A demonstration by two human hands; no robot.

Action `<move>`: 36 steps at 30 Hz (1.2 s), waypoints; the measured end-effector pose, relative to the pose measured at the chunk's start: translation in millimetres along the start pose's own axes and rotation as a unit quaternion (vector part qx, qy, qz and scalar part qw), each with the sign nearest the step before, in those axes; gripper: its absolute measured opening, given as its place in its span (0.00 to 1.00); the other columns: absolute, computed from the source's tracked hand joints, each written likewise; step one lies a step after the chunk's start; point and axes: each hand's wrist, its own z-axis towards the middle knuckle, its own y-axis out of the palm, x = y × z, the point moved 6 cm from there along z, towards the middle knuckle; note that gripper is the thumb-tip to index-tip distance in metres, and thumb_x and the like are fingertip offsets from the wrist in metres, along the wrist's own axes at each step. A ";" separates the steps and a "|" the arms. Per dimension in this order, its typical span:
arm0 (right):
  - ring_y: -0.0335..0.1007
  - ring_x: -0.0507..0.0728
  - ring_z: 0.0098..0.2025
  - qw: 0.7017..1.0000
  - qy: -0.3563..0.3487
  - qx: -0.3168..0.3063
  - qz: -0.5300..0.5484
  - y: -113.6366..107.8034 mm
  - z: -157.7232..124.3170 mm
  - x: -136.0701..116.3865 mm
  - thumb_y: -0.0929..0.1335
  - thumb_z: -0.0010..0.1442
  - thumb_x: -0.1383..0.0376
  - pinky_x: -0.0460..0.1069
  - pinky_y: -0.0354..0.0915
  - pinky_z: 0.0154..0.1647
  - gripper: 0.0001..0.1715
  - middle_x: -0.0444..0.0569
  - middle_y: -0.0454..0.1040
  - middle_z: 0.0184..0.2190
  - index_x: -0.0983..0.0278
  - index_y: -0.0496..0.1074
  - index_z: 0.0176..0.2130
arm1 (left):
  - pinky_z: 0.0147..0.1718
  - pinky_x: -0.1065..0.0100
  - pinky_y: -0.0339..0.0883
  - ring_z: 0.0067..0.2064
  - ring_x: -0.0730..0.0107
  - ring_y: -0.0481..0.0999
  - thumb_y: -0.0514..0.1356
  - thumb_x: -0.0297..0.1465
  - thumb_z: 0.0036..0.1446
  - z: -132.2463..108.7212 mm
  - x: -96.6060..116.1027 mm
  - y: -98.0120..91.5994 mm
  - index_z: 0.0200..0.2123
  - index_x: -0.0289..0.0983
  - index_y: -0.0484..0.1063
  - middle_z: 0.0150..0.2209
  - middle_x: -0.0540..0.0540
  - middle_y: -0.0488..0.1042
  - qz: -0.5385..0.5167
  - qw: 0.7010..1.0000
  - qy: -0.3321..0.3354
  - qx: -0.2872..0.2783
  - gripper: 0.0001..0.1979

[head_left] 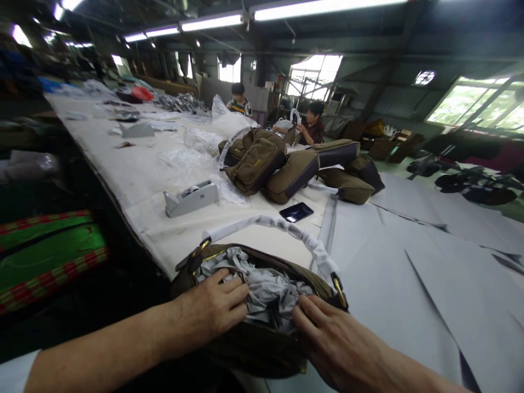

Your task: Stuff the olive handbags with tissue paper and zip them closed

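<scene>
An olive-brown bag (262,349) lies open at the table's near edge, stuffed with crumpled grey paper (266,286). Its handle (270,222) is wrapped in white film and arches over the opening. My left hand (210,311) presses on the paper at the bag's left side, fingers curled against it. At the opening's right side my right hand (333,341) has its fingers laid together on the bag's edge and the paper.
A grey tape dispenser (191,198) and a dark phone (296,212) lie beyond the bag. Several more olive bags (286,166) are piled mid-table. Grey paper sheets (409,251) cover the right side. Two other people sit at the far end. Green and red fabric (49,251) lies left.
</scene>
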 end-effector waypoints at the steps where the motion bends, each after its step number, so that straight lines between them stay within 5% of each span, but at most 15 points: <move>1: 0.66 0.59 0.33 0.999 -0.032 -0.040 0.010 2.2 3.0 -2.7 0.67 0.51 0.68 0.53 0.63 0.35 0.04 0.52 0.72 0.31 0.67 0.73 0.29 | 0.40 0.59 0.61 0.38 0.63 0.70 0.56 0.24 0.56 1.0 -2.0 4.9 0.32 0.36 0.66 0.39 0.44 0.73 0.001 1.000 0.000 -0.006 0.02; 4: 0.59 0.54 0.23 0.976 -0.111 -0.184 0.024 6.1 9.6 0.5 0.67 0.50 0.72 0.51 0.55 0.22 0.06 0.46 0.68 0.22 0.65 0.69 0.23 | 0.30 0.63 0.61 0.31 0.66 0.69 0.57 0.24 0.55 5.6 -9.1 14.4 0.29 0.36 0.65 0.29 0.48 0.71 -0.037 0.998 -0.002 -0.047 0.04; 7: 0.52 0.50 0.17 0.956 -0.098 -0.272 0.045 6.8 14.1 17.3 0.68 0.46 0.74 0.50 0.46 0.17 0.07 0.42 0.66 0.17 0.64 0.67 0.22 | 0.28 0.65 0.61 0.30 0.67 0.70 0.57 0.27 0.56 7.0 -16.0 7.0 0.29 0.37 0.66 0.29 0.49 0.72 -0.062 0.996 -0.017 -0.068 0.03; 10: 0.54 0.50 0.19 0.968 -0.077 -0.222 0.084 6.6 14.9 23.7 0.68 0.49 0.72 0.50 0.47 0.19 0.05 0.43 0.67 0.22 0.65 0.67 0.25 | 0.40 0.63 0.65 0.44 0.62 0.72 0.62 0.34 0.52 -0.8 -20.6 -9.9 0.34 0.37 0.67 0.43 0.45 0.73 -0.049 0.997 -0.029 -0.051 0.10; 13: 0.58 0.52 0.26 0.991 -0.047 -0.108 0.069 8.7 8.1 19.6 0.68 0.52 0.68 0.50 0.50 0.23 0.04 0.45 0.68 0.28 0.64 0.67 0.27 | 0.54 0.51 0.54 0.58 0.49 0.62 0.67 0.40 0.45 -15.4 -24.8 -17.5 0.42 0.39 0.66 0.58 0.39 0.63 0.028 0.999 -0.033 -0.015 0.23; 15: 0.59 0.55 0.29 0.999 -0.013 -0.036 0.029 7.6 3.0 15.6 0.68 0.52 0.67 0.51 0.52 0.25 0.06 0.47 0.67 0.29 0.64 0.66 0.26 | 0.56 0.52 0.52 0.57 0.52 0.64 0.64 0.34 0.49 -23.4 -28.7 -12.4 0.43 0.39 0.66 0.57 0.38 0.64 0.074 0.996 -0.042 -0.005 0.17; 17: 0.59 0.55 0.28 0.999 0.007 -0.026 -0.016 6.8 1.7 11.4 0.68 0.51 0.67 0.51 0.52 0.25 0.06 0.48 0.67 0.28 0.64 0.66 0.24 | 0.52 0.58 0.57 0.51 0.57 0.70 0.59 0.26 0.53 -26.6 -34.6 -3.1 0.40 0.38 0.67 0.50 0.38 0.71 0.104 0.992 -0.064 -0.013 0.09; 21: 0.62 0.57 0.24 0.973 -0.031 -0.212 -0.083 9.4 7.8 8.0 0.66 0.50 0.70 0.53 0.54 0.23 0.03 0.52 0.67 0.23 0.66 0.72 0.28 | 0.36 0.59 0.65 0.29 0.61 0.73 0.57 0.22 0.52 -21.1 -44.0 17.7 0.29 0.35 0.68 0.27 0.43 0.74 0.143 0.979 -0.076 -0.121 0.03; 24: 0.66 0.59 0.26 0.944 -0.035 -0.323 -0.056 5.1 10.6 16.9 0.68 0.49 0.71 0.52 0.55 0.23 0.05 0.54 0.71 0.27 0.67 0.73 0.30 | 0.34 0.59 0.66 0.24 0.64 0.71 0.61 0.27 0.52 -15.2 -47.1 15.0 0.24 0.35 0.67 0.22 0.47 0.72 0.130 0.981 -0.055 -0.135 0.06; 28: 0.70 0.58 0.29 0.942 0.066 -0.320 0.072 -6.1 21.6 34.0 0.71 0.49 0.66 0.50 0.56 0.24 0.08 0.50 0.73 0.27 0.65 0.73 0.33 | 0.50 0.57 0.62 0.43 0.59 0.74 0.66 0.36 0.48 -18.0 -45.8 -18.8 0.29 0.35 0.70 0.38 0.44 0.76 0.094 0.995 -0.032 -0.013 0.11; 32: 0.70 0.59 0.34 0.962 0.113 -0.201 0.149 -25.0 60.4 32.4 0.64 0.58 0.65 0.50 0.62 0.30 0.09 0.51 0.73 0.35 0.64 0.70 0.39 | 0.60 0.58 0.51 0.57 0.60 0.64 0.62 0.30 0.54 -48.5 -42.9 -50.5 0.39 0.37 0.69 0.50 0.45 0.70 0.062 0.988 -0.052 0.131 0.09; 36: 0.68 0.62 0.44 0.967 0.103 -0.145 0.182 -21.6 107.1 15.8 0.63 0.58 0.68 0.53 0.66 0.41 0.15 0.56 0.70 0.44 0.67 0.68 0.47 | 0.58 0.53 0.55 0.59 0.55 0.60 0.62 0.38 0.54 -102.9 -59.8 -35.9 0.56 0.40 0.58 0.57 0.39 0.60 -0.043 0.918 -0.233 0.319 0.28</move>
